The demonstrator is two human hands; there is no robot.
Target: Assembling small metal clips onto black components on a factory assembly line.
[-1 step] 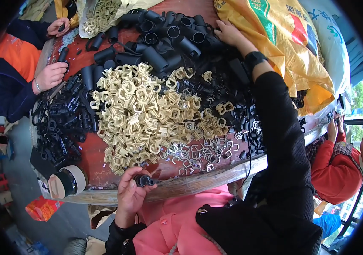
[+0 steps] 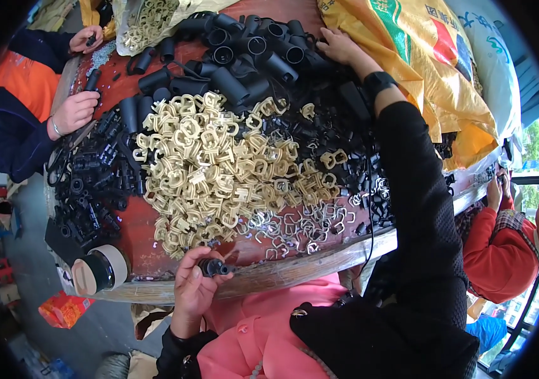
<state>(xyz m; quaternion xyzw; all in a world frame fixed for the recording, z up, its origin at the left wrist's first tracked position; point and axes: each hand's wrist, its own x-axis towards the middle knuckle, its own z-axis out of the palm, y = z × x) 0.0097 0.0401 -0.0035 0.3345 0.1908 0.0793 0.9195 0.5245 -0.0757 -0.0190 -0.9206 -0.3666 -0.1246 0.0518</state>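
Near the table's front edge, my left hand (image 2: pixel 194 287) is closed around a small black plastic fitting (image 2: pixel 213 268) with a stepped, narrow end pointing right. My right arm is stretched far across the table. My right hand (image 2: pixel 342 48) lies at the far side, fingers apart, beside a heap of black plastic tubes (image 2: pixel 228 85) and against the yellow woven sack (image 2: pixel 408 63). Nothing shows in its fingers. Between my hands lies a big pile of cream plastic clips (image 2: pixel 206 164). Bent metal clips (image 2: pixel 295 227) are scattered in front of it.
Black fittings (image 2: pixel 89 170) are heaped at the left, behind a roll of tape (image 2: pixel 108 266) by the edge. Small black parts (image 2: pixel 320 136) spread at the right, where a dark cord hangs over the wooden edge (image 2: pixel 282 276). A co-worker's hands (image 2: pixel 75 112) hold black parts at far left.
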